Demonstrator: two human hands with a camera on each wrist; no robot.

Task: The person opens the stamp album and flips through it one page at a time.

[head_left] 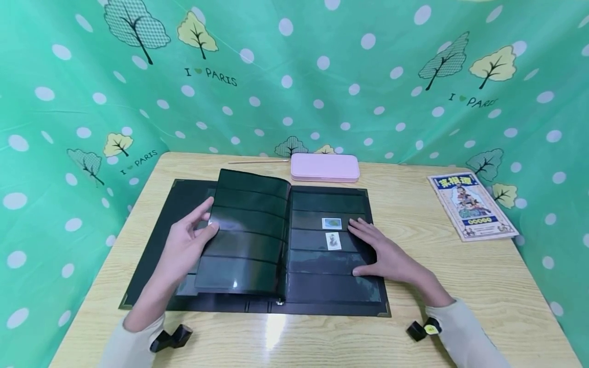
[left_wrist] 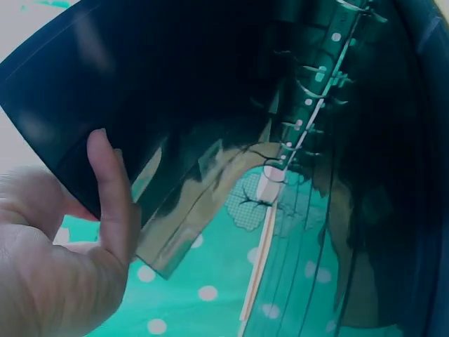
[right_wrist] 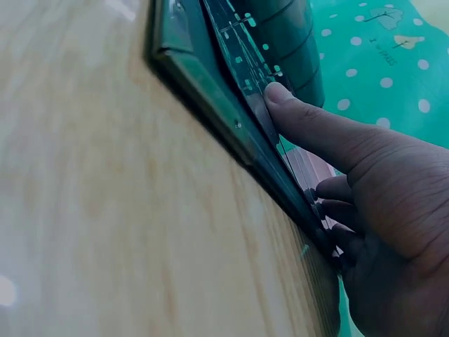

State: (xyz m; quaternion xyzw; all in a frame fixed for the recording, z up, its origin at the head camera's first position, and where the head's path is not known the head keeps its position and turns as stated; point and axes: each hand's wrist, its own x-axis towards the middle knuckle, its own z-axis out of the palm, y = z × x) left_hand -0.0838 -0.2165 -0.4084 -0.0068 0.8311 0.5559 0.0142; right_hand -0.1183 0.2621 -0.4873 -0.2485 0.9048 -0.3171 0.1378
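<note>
A black stamp album (head_left: 322,286) lies spread on the table, its ring binding along the middle. My left hand (head_left: 186,245) pinches the outer edge of a raised black page (head_left: 248,230), thumb on the near face; in the left wrist view that page (left_wrist: 161,84) bends away from the rings (left_wrist: 309,91). On the right page sit a blue-green stamp (head_left: 332,223) and, below it, a pale stamp with a dark figure (head_left: 333,240). Beside them my right hand (head_left: 384,253) rests at the page's outer edge with fingers spread, thumb touching the page in the right wrist view.
Behind the album lie a pink pencil case (head_left: 324,167) and a thin pencil-like stick (head_left: 257,162). A booklet with a colourful cover (head_left: 474,204) is at the table's right. A green dotted cloth (head_left: 294,92) hangs around the wooden table (head_left: 405,199).
</note>
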